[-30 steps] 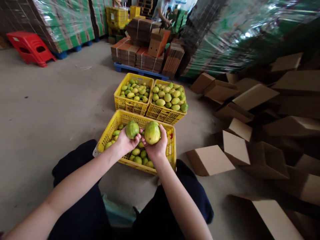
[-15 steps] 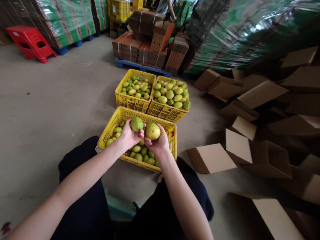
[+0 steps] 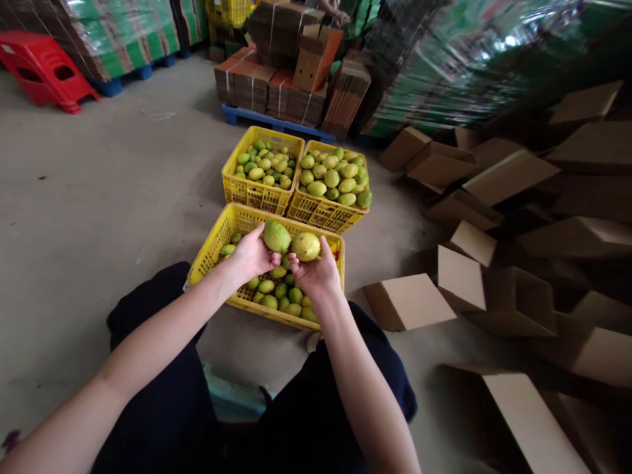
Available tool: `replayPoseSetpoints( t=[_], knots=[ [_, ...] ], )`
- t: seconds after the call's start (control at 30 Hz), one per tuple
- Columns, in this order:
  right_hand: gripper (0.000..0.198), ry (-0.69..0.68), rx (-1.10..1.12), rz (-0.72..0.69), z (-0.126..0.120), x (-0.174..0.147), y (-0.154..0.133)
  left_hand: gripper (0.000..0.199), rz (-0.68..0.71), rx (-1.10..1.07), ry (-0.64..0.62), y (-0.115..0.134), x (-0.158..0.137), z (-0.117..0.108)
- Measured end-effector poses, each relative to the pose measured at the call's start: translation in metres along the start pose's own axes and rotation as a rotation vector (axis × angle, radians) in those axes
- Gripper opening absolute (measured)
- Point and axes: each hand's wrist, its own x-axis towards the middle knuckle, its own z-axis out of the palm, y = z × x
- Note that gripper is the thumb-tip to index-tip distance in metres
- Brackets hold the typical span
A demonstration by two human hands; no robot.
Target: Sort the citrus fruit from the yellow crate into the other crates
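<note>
My left hand (image 3: 253, 255) is closed on a green lemon (image 3: 276, 237), and the fingers curl under it. A yellower lemon (image 3: 306, 246) sits in the fingers of my right hand (image 3: 318, 275), close beside the first. Both hands are above the near yellow crate (image 3: 266, 317), which stands between my knees. Several green and yellow lemons (image 3: 281, 289) lie in this crate, partly hidden by my hands and forearms.
Behind stand two more yellow crates, the left one (image 3: 254, 191) and the right one (image 3: 326, 214), both holding lemons. Open cardboard boxes (image 3: 424, 299) are strewn on the right. Bundled flat cartons (image 3: 247, 89) rest on a blue pallet (image 3: 276, 123). A red stool (image 3: 49, 72) stands far left.
Both lemons have turned in my fingers, showing other sides. My hands stay above the near crate, and the whole view has shifted slightly.
</note>
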Motion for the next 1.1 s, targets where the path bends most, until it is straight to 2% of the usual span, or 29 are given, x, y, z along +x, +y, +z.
replayPoseSetpoints(
  t=[0.1,0.17,0.27,0.37,0.47,0.57,0.67,0.83,0.97,1.1],
  knots=[
    [0.04,0.006,-0.143,-0.075,-0.003,0.005,0.001,0.051,0.012,0.104,0.001,-0.002,0.005,-0.005],
    [0.043,-0.043,-0.318,-0.215,-0.005,0.005,0.002,0.051,0.105,0.231,0.002,-0.002,0.006,-0.007],
    [0.043,-0.127,-0.659,-0.652,-0.008,-0.006,-0.002,0.053,0.42,0.561,0.016,0.004,0.0,-0.01],
    [0.055,-0.213,-1.004,-1.069,-0.011,-0.023,-0.01,0.055,0.793,0.98,-0.064,0.014,-0.014,-0.013],
    [0.057,-0.249,-1.246,-1.356,-0.015,-0.036,-0.017,0.053,1.099,1.314,-0.165,0.022,-0.025,-0.018],
    [0.051,-0.209,-1.394,-1.59,-0.019,-0.039,-0.019,0.047,1.357,1.548,-0.169,0.025,-0.028,-0.023],
    [0.048,-0.158,-1.462,-1.702,-0.022,-0.039,-0.018,0.047,1.568,1.687,-0.167,0.025,-0.028,-0.024],
    [0.053,-0.103,-1.504,-1.855,-0.028,-0.039,-0.015,0.06,1.791,1.77,-0.177,0.022,-0.031,-0.021],
    [0.064,-0.06,-1.514,-2.021,-0.034,-0.038,-0.017,0.068,1.867,1.788,-0.193,0.018,-0.033,-0.021],
    [0.068,-0.067,-1.529,-2.091,-0.037,-0.036,-0.019,0.067,1.892,1.82,-0.197,0.018,-0.032,-0.022]
  ],
)
